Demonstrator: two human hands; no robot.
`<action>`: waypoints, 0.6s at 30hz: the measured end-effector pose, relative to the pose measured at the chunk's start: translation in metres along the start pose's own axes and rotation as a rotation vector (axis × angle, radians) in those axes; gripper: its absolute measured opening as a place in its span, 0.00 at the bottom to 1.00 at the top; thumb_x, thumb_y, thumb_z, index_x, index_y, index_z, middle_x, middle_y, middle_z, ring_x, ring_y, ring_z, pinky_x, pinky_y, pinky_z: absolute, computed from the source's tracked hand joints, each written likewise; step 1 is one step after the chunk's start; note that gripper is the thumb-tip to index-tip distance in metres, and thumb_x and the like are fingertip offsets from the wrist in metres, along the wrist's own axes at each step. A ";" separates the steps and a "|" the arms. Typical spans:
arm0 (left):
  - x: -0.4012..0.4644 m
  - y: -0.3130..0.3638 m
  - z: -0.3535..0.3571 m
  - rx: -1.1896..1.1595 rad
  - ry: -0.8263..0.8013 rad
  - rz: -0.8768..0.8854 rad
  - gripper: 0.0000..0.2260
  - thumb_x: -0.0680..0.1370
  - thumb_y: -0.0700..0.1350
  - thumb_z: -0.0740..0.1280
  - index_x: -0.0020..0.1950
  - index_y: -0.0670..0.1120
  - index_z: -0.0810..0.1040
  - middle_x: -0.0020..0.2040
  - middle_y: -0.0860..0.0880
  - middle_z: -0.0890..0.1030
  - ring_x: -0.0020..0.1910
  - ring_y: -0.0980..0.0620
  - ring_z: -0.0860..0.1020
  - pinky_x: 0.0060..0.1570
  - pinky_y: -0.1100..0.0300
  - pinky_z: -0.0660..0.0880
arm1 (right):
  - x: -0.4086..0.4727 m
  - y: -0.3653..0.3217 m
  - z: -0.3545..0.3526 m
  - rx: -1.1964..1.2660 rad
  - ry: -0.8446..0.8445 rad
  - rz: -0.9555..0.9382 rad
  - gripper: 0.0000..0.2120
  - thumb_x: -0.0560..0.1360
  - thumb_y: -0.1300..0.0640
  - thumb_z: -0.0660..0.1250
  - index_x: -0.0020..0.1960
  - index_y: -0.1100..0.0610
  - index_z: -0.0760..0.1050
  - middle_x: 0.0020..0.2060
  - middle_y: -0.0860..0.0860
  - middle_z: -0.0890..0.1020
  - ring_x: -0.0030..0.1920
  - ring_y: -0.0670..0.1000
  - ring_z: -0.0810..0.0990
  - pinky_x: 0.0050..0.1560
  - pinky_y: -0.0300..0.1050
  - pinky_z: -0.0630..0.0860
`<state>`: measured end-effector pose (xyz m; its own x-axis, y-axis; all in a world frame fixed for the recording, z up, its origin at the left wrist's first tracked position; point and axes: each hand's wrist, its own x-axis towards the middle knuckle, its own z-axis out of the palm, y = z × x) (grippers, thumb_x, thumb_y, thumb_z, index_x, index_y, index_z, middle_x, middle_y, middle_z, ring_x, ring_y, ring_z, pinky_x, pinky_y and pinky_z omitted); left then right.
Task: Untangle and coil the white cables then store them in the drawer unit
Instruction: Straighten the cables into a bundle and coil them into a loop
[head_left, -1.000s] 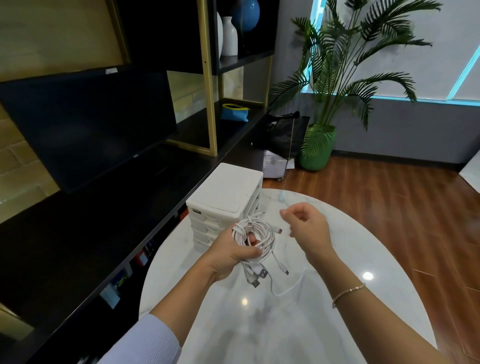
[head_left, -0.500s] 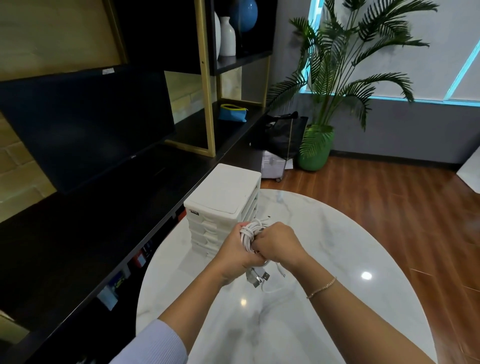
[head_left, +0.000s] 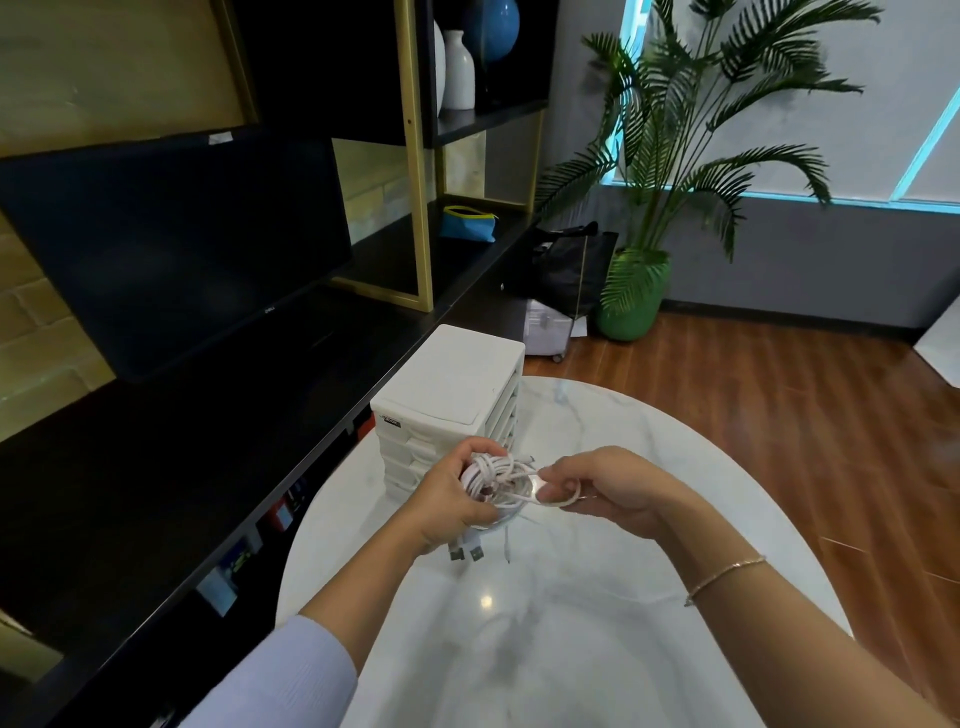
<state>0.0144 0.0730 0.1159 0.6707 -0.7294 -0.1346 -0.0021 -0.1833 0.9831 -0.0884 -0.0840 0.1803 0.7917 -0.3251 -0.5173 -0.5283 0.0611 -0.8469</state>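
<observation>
I have the cables (head_left: 497, 484) bundled in my left hand (head_left: 451, 500), fingers curled round the coil so its loops face up toward the camera, held just above the surface (head_left: 597, 649) and right in front of the drawers (head_left: 448, 404). My right hand (head_left: 610, 488) sits just to the right of the bundle, thumb and fingers pinching a loose strand that runs out sideways from the coil, so the free length lies left to right between the two grips. Two plugs (head_left: 467, 553) dangle below my left hand, close above the marble. By my reading I'm winding or tucking that last strand, and the coming move turns on this: the strand's long axis points from the coil toward my right hand, so the right one has to carry it round or through the loops while the left keeps the bundle steady. The drawers all look closed from here, and the left hand is the nearer one to them.
</observation>
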 end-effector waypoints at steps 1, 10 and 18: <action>0.000 -0.001 -0.004 0.022 0.014 -0.003 0.27 0.66 0.25 0.71 0.52 0.55 0.73 0.50 0.49 0.77 0.46 0.52 0.79 0.44 0.57 0.80 | -0.003 0.001 -0.006 -0.001 -0.030 -0.020 0.08 0.73 0.64 0.68 0.35 0.61 0.80 0.34 0.58 0.79 0.42 0.54 0.81 0.49 0.43 0.78; 0.001 -0.008 -0.014 0.150 0.091 -0.101 0.26 0.67 0.25 0.69 0.52 0.55 0.73 0.47 0.51 0.76 0.42 0.56 0.77 0.34 0.66 0.75 | -0.018 -0.015 -0.057 -0.504 0.012 -0.074 0.03 0.71 0.60 0.72 0.41 0.61 0.81 0.23 0.49 0.70 0.24 0.47 0.65 0.28 0.40 0.68; 0.006 -0.020 -0.012 0.260 0.090 -0.182 0.26 0.67 0.25 0.68 0.49 0.56 0.73 0.49 0.50 0.77 0.49 0.50 0.78 0.42 0.61 0.78 | -0.021 -0.025 -0.076 -0.556 0.280 -0.226 0.05 0.70 0.53 0.74 0.39 0.55 0.83 0.41 0.48 0.83 0.38 0.47 0.76 0.32 0.40 0.71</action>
<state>0.0278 0.0803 0.0974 0.7401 -0.6102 -0.2827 -0.0574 -0.4762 0.8775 -0.1153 -0.1504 0.2222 0.8314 -0.5108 -0.2189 -0.4976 -0.5090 -0.7024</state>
